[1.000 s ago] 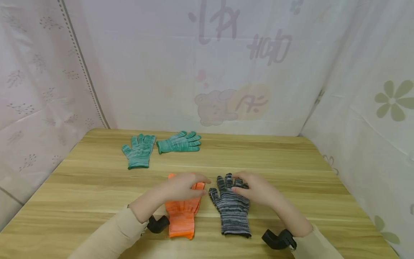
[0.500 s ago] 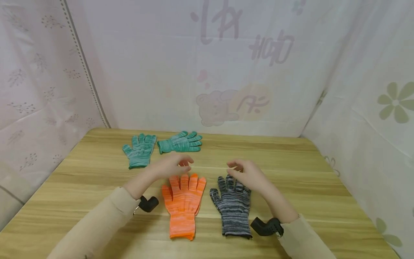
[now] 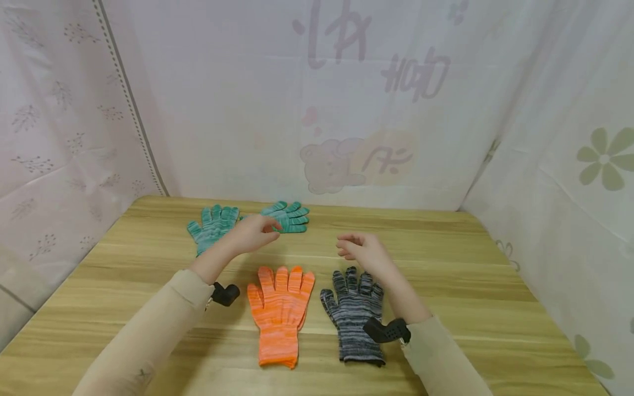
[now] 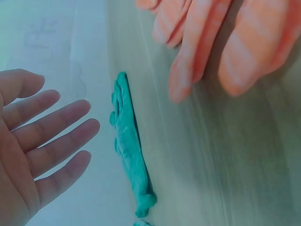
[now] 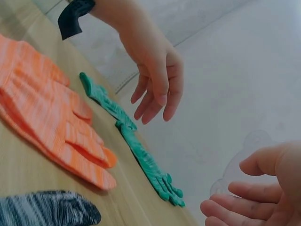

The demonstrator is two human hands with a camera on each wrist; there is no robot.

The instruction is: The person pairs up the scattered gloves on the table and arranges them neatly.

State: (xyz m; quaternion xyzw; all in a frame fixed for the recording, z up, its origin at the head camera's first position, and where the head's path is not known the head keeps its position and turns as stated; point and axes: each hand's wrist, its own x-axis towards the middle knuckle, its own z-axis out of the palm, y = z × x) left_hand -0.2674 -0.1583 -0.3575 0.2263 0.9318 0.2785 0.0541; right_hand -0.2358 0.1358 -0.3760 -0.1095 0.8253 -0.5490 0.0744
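My left hand [image 3: 253, 234] hovers over the table's left side, overlapping a green knitted glove [image 3: 292, 218] in the head view. Its fingers look relaxed and hold nothing in the left wrist view. Beside it lies another green glove [image 3: 212, 223], partly behind the hand and wrist. My right hand [image 3: 364, 252] is held above the fingertips of a black-and-grey striped glove [image 3: 359, 308], fingers loosely bent around nothing. Left of that glove lies an orange glove [image 3: 279, 316], flat with fingers pointing away, another layer peeking out at its edge.
The wooden table [image 3: 446, 264] meets a printed curtain [image 3: 238, 110] at its back edge, with more curtain on both sides. A black wrist mount sits on the left wrist [image 3: 225, 294] and another on the right wrist [image 3: 388, 330].
Both hands have risen from the orange and striped gloves and moved toward the back of the table. The left hand now overlaps the green gloves. The gloves have stayed in place.
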